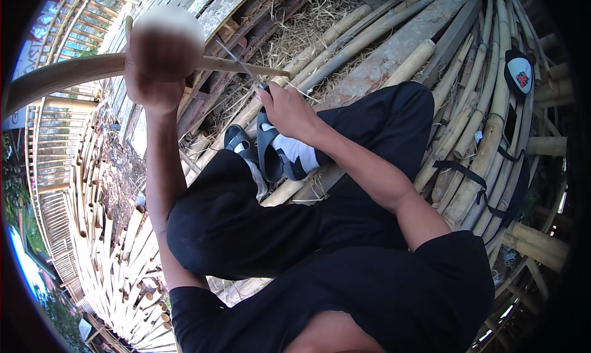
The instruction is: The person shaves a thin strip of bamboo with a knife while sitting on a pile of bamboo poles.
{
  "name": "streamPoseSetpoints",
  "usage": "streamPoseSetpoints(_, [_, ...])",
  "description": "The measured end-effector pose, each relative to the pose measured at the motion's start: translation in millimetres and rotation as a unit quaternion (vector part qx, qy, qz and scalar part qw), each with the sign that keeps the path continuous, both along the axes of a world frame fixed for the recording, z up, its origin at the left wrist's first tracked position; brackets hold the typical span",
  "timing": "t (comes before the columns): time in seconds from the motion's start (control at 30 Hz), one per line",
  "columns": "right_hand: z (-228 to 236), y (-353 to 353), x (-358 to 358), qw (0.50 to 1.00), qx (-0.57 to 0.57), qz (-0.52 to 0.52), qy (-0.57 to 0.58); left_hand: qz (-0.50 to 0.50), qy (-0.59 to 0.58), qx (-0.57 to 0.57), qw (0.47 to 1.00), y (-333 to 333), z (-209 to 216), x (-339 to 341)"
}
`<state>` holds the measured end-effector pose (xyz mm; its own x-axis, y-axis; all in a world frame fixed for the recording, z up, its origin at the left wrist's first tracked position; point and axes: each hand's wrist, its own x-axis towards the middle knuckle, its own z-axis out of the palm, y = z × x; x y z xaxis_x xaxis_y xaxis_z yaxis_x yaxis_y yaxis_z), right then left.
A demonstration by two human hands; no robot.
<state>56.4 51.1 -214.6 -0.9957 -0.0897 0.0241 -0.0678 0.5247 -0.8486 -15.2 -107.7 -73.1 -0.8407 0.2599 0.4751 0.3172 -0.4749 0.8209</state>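
Note:
My left hand (151,88) is raised and closed around a long curved bamboo strip (55,76) that runs from the far left to a thin tip near my right hand. My right hand (289,109) grips the dark handle of a knife (241,63), its narrow blade pointing up and left and lying against the strip's thin end. I sit with black trousers (258,211) over my knees and my feet in black sandals (268,150) with white socks. A blurred round patch hides part of my left hand.
Many bamboo poles (474,131) lie stacked around me, with dry shavings (301,26) on the ground ahead. A black cap (519,73) and a black strapped bag (511,186) rest on the poles at right. Bamboo frames (55,143) stand at left.

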Motion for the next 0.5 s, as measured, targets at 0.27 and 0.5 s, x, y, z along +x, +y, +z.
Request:
streamPoseSetpoints(0.27, [11.3,0.4,14.1,0.999,-0.014,0.013,-0.04,-0.04,0.029,-0.03,0.998,-1.4,-2.3,3.3])
streamPoseSetpoints(0.5, [15.1,-1.2,11.6,0.999,0.006,0.004,-0.051,-0.021,0.018,-0.022,0.999,0.8,-3.0,2.8])
